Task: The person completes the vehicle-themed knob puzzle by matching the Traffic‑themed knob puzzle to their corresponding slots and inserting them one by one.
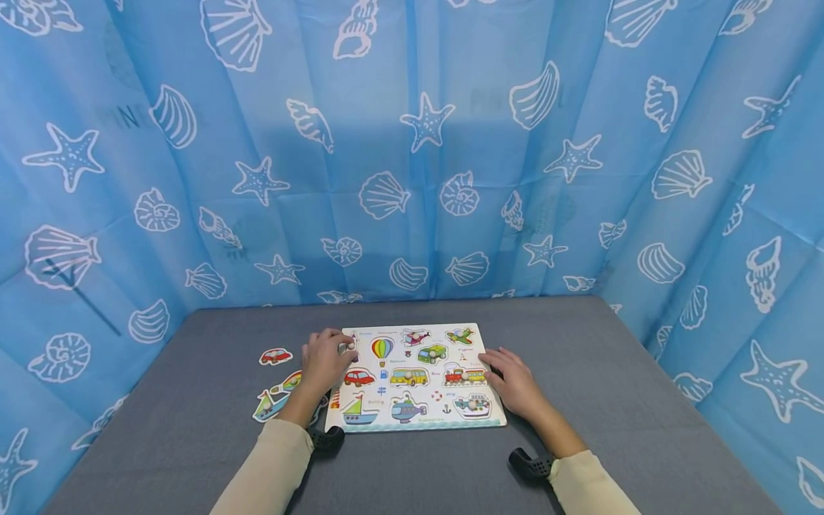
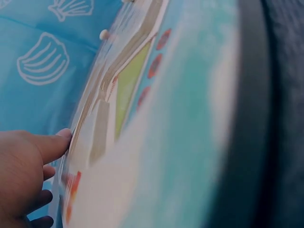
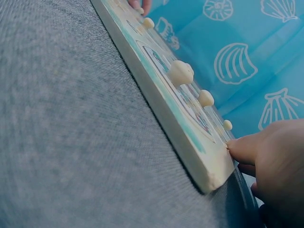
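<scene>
A white wooden puzzle board (image 1: 440,394) with pictures of vehicles lies flat on the table, several knobbed pieces set in it. At its upper left corner my left hand (image 1: 325,360) bends thumb and forefinger around a small puzzle piece beside the printed word Rocket; the fingers mostly cover it. In the left wrist view, the left thumb (image 2: 56,144) is at the board's far edge. My right hand (image 1: 515,380) rests along the right edge, fingers extended; its thumb (image 3: 243,148) touches the board's edge in the right wrist view. The bus piece (image 1: 409,377) sits mid-board.
Left of the board lie loose pieces: a red car (image 1: 275,356), a sailboat (image 1: 267,405) and others partly behind the left forearm. The grey table (image 1: 412,472) ends against a blue curtain (image 1: 412,164). Black bands sit on both wrists.
</scene>
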`<action>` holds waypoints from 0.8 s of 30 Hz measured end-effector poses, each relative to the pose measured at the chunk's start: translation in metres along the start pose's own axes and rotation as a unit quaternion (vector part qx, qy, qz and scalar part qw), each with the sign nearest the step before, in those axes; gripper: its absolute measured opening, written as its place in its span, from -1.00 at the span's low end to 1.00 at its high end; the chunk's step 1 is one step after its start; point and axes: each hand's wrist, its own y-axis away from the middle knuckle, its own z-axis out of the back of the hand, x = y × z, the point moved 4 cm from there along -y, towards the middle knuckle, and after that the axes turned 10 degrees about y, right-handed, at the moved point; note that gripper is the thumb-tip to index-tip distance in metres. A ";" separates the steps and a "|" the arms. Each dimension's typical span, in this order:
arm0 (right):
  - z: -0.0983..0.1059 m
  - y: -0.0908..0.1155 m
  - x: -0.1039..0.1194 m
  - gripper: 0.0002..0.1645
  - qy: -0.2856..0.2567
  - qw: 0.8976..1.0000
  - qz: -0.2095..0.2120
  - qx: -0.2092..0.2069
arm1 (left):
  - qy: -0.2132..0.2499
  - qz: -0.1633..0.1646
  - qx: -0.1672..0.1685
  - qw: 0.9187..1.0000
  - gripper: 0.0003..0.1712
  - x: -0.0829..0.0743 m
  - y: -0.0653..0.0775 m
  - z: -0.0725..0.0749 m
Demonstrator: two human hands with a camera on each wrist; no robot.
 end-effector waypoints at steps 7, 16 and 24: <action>-0.001 0.001 -0.002 -0.54 0.004 1.000 -0.006 0.003 | 0.014 -0.002 0.022 1.000 -0.60 0.001 0.003 0.000; -0.001 0.003 -0.001 -0.53 0.000 1.000 -0.008 0.012 | 0.072 -0.028 0.023 0.997 -0.62 0.009 0.002 0.012; 0.001 0.001 0.001 -0.53 -0.003 1.000 0.003 0.004 | 0.077 -0.044 -0.007 0.996 -0.74 0.024 -0.004 0.041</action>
